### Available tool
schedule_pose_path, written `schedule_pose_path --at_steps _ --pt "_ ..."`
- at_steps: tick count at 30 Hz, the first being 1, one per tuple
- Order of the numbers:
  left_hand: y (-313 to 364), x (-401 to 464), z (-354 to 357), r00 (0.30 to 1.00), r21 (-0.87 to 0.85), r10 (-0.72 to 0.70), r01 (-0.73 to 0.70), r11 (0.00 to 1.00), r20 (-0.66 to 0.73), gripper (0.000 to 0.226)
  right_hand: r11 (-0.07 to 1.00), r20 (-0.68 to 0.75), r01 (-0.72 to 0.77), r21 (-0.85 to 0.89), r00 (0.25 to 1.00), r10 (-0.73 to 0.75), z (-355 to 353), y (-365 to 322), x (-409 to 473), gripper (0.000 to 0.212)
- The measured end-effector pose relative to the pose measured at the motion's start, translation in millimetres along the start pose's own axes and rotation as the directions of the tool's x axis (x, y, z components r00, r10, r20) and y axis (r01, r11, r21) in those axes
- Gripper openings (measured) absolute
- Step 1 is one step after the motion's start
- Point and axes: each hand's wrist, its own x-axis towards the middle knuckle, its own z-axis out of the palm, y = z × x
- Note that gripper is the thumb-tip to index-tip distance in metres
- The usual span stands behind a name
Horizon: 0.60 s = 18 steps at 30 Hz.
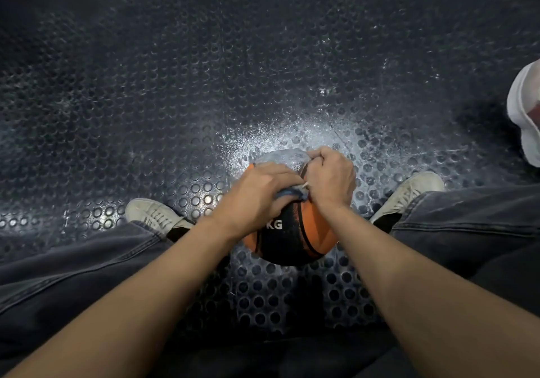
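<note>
medicine ball beneath blue cloth, fingers of left hand and right hand clenched on it

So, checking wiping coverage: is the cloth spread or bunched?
Mostly bunched: the cloth is crumpled between left hand and right hand on the ball; part seems to drape the far side.

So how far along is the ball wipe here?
Midway, apparently. Done: droplets speckle the floor beyond the ball, so spraying looks over. In hand: the left hand and right hand both grip the cloth on the ball's top. To do: the near side, with the KG print, lies outside the cloth; the underside is hidden.
</note>
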Motion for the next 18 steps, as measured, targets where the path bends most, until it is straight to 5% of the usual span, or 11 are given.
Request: schedule_pose_path --at_steps 9,14,18 --pt "-5.7 1.6 0.8 0.999 0.016 -0.035 0.036 0.999 -0.022 0.023 0.999 0.074 0.019 -0.029 0.997 -0.016 0.9 -7.4 7.9 0.029" --pt "-19.2 -4.5 -8.3 0.972 -0.017 -0.192 0.191 0.981 -0.139 0.017 0.998 0.021 -0.007 0.065 1.0 0.006 11.6 7.5 -18.4 0.032" --pt "0.1 -37.5 -3.6 0.999 -0.054 -0.032 0.031 0.998 -0.012 0.017 0.993 0.016 -0.072 0.09 0.997 0.071 10.9 1.3 -15.7 0.035"
